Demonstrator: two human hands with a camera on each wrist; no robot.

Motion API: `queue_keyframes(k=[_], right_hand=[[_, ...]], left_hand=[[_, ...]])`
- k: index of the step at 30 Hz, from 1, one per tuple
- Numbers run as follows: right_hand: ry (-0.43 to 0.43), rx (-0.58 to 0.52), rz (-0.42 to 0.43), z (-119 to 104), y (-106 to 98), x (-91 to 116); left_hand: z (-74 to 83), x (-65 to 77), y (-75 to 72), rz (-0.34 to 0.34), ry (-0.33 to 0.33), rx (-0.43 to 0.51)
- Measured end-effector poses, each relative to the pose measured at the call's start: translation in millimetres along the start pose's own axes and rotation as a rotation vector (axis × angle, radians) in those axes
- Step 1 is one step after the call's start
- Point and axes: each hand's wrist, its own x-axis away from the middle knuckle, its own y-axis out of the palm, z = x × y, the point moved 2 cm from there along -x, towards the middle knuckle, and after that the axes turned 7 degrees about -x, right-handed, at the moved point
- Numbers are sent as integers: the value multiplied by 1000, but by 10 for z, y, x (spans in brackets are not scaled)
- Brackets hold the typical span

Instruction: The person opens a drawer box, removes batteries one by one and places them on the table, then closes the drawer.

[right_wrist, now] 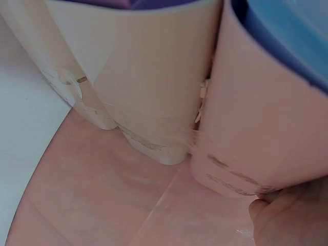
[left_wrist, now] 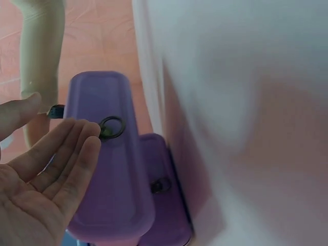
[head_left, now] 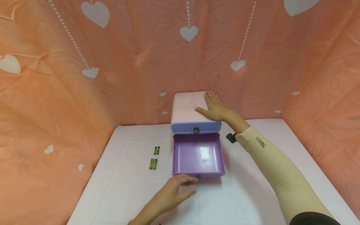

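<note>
A small drawer cabinet (head_left: 185,106) with a pink top stands at the back of the table, its blue top drawer front (head_left: 182,127) flush. Below that, a purple drawer (head_left: 185,153) is pulled far out, with nothing inside. My right hand (head_left: 216,108) rests on the cabinet top, fingers spread; the right wrist view shows part of this hand (right_wrist: 294,218) at the pink casing's edge. At the purple drawer's front is my left hand (head_left: 172,193). In the left wrist view its straight fingers reach the ring pull (left_wrist: 113,127); whether they touch it I cannot tell.
Two pairs of batteries (head_left: 155,164) lie on the white table (head_left: 129,187) left of the drawer. Another purple drawer front (left_wrist: 166,210) with a ring sits below the pulled-out one. A pink curtain (head_left: 140,62) with hearts hangs close behind the cabinet.
</note>
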Motion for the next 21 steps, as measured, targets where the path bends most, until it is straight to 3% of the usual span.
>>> queue_keyframes(k=[9, 21], right_hand=[[1, 6, 7, -30, -17, 11], [3, 22, -1, -14, -27, -14]], left_hand=[[-44, -24, 98, -23, -72, 19], [-67, -23, 154, -36, -119, -63]])
